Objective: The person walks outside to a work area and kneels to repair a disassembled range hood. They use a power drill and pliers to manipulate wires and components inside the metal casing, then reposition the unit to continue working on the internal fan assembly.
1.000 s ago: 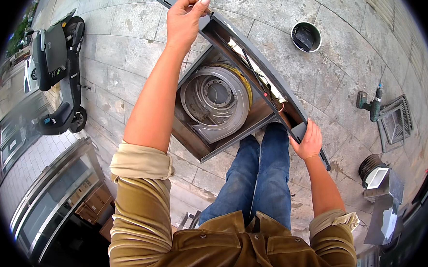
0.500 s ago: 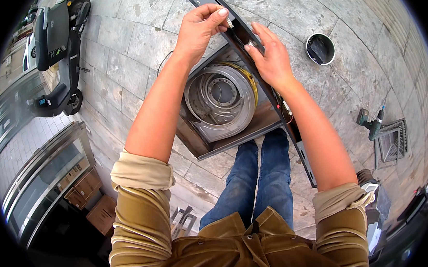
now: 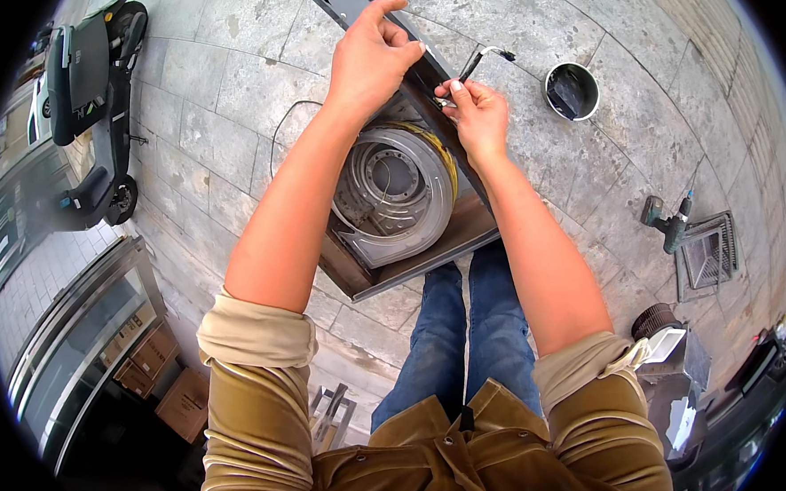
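My left hand [image 3: 383,50] is at the upper part of a long dark metal panel [image 3: 338,4], index finger and thumb apart, other fingers curled. Just below it, my right hand [image 3: 480,121] pinches a dark cable [image 3: 471,64] with a white section and a dark end, which sticks out past the panel's right side. The panel lies diagonally across an open metal housing [image 3: 428,266]. Inside the housing are a round silver metal scroll casing [image 3: 356,214] and yellow wiring [image 3: 451,162], partly covered by my arms and the panel.
On the paving lie a metal bowl [image 3: 584,82] with a dark object inside, a cordless drill [image 3: 672,231], a grille [image 3: 714,264] and assorted metal parts [image 3: 671,382]. A scooter [image 3: 87,93] stands at left, near a doorway with cardboard boxes [image 3: 181,404]. My legs are below the housing.
My right hand has moved from the panel's lower end up beside my left and taken the cable, which now protrudes from the panel. My left hand's index finger and thumb have separated.
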A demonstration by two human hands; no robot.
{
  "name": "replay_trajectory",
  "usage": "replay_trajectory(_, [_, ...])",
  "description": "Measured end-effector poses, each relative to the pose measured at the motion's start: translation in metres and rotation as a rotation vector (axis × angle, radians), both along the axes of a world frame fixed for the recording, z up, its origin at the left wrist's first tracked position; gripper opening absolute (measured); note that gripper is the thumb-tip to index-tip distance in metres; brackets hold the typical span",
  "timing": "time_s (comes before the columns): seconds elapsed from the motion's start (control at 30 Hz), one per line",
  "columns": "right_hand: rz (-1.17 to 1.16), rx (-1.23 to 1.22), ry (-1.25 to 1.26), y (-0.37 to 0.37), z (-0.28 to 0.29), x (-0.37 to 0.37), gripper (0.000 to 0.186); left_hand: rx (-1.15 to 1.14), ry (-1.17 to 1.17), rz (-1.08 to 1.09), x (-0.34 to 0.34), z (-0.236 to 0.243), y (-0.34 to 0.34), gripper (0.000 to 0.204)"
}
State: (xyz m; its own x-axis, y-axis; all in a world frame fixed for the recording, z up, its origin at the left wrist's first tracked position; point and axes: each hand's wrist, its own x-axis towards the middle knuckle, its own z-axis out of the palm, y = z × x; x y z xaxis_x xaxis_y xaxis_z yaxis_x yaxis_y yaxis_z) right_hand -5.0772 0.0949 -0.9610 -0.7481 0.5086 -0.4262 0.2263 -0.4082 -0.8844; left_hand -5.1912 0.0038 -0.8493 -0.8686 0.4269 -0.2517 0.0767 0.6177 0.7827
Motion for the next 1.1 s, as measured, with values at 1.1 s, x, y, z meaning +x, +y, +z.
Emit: replay_trajectory(1.1, [-0.177, -0.507, -0.223, 0.029, 0.012, -0.01, 0.02, -0.437, 0.033, -0.282, 0.005, -0.041, 0.094, 0.072])
